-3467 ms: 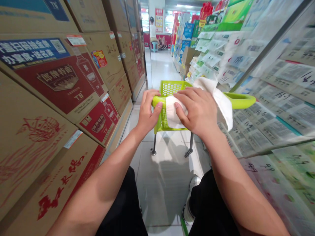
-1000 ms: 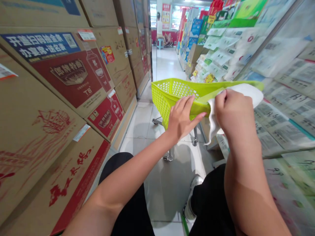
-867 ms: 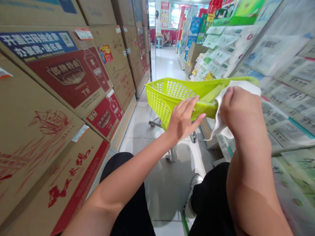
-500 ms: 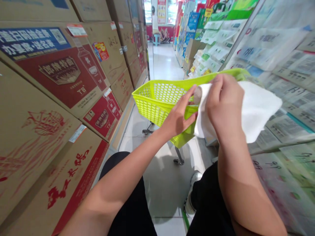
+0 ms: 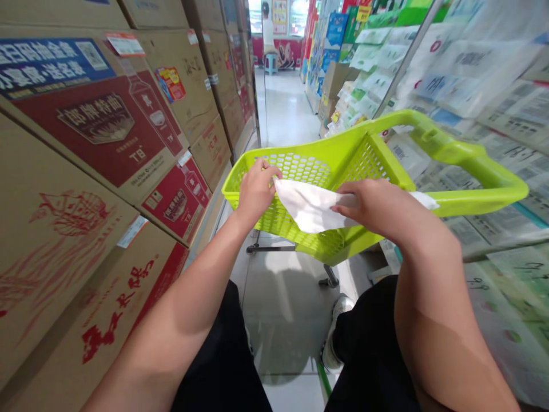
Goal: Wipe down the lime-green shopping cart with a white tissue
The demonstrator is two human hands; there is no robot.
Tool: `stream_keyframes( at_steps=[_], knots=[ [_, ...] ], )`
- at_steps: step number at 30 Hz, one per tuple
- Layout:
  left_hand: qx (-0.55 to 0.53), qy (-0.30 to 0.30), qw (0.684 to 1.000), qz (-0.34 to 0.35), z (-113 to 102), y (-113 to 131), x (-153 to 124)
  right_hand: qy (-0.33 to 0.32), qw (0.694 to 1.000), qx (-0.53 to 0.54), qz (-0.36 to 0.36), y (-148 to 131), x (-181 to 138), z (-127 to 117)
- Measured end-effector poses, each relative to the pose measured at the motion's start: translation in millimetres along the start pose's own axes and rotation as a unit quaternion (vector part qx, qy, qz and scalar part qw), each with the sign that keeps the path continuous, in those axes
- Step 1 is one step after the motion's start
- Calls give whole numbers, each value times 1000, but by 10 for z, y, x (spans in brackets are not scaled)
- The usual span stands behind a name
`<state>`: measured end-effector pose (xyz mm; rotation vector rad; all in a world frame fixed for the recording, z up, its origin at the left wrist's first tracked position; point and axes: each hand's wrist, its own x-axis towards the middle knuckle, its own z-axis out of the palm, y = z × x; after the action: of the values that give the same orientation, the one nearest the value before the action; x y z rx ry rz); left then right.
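The white cloth [image 5: 304, 206] spans the near side of the lime-green shopping cart [image 5: 300, 150], its corner pinched by the left hand [image 5: 258, 186], the right hand [image 5: 377, 206] gripping farther along. That fingertip pinch could slip under a tug. On its casters, the cart might swing into the liquor cartons [image 5: 103, 120]. The right palm conceals part of the cloth; whether it touches the rim is unclear.

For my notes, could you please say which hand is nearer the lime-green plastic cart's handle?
The right hand: it grips the white cloth nearer the handle, while the left hand pinches its far corner.
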<state>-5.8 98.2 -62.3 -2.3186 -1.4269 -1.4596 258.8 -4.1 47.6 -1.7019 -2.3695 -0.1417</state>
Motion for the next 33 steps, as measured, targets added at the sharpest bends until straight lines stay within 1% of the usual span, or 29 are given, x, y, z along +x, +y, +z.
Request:
stream_keyframes(
  at_steps=[1, 3, 5, 6, 9, 11, 12, 14, 16, 17, 18, 19, 20, 22, 24, 25, 27, 29, 31, 33],
  knots=[
    [-11, -10, 1000, -14, 21, -3, -21, 2, 1000, 1, -7, -12, 0, 6],
    [-40, -28, 999, -19, 53, 21, -53, 31, 999, 7, -16, -52, -1, -13],
    [-69, -30, 997, 5, 66, 56, -67, 62, 998, 15, -14, -96, -22, -78],
    [-82, -33, 996, 20, 64, 66, -66, 67, 998, 18, -9, -114, -44, -121],
    [-113, -65, 990, 56, 46, 34, -31, 33, 999, 36, -1, -160, -119, -229],
    [-127, -89, 985, 69, 39, -28, 0, 22, 999, 44, -2, -189, -124, -226],
    [-133, -94, 984, 73, 37, -58, 12, 33, 998, 45, -3, -205, -101, -190],
    [-138, -85, 984, 68, 28, -97, 19, 83, 996, 43, -12, -236, -6, -42],
    [-112, -75, 990, 38, -2, -90, 2, 136, 989, 40, -42, -261, 124, 192],
    [-88, -74, 993, 14, -26, -71, -11, 151, 986, 38, -63, -272, 186, 327],
    [-62, -80, 995, -12, -53, -46, -25, 154, 984, 36, -85, -284, 239, 464],
    [-40, -96, 994, -33, -80, -19, -38, 140, 984, 29, -104, -296, 280, 593],
    [-23, -122, 991, -41, -105, 6, -46, 123, 986, 15, -113, -309, 308, 707],
    [-4, -181, 983, -27, -142, 35, -48, 94, 989, -14, -112, -332, 331, 871],
    [10, -229, 973, -8, -162, 24, -31, 98, 991, -30, -85, -338, 333, 941],
    [12, -242, 970, -4, -171, 2, -18, 108, 991, -33, -65, -330, 332, 948],
    [-3, -254, 967, -6, -191, -69, 8, 121, 992, -35, -21, -292, 337, 931],
    [-25, -263, 964, -9, -217, -152, 18, 115, 992, -43, 9, -238, 345, 906],
    [-39, -274, 961, -16, -242, -207, 1, 104, 993, -50, 21, -185, 353, 900],
    [-40, -287, 957, -10, -259, -202, -41, 108, 992, -53, 26, -148, 360, 914]
  ],
)
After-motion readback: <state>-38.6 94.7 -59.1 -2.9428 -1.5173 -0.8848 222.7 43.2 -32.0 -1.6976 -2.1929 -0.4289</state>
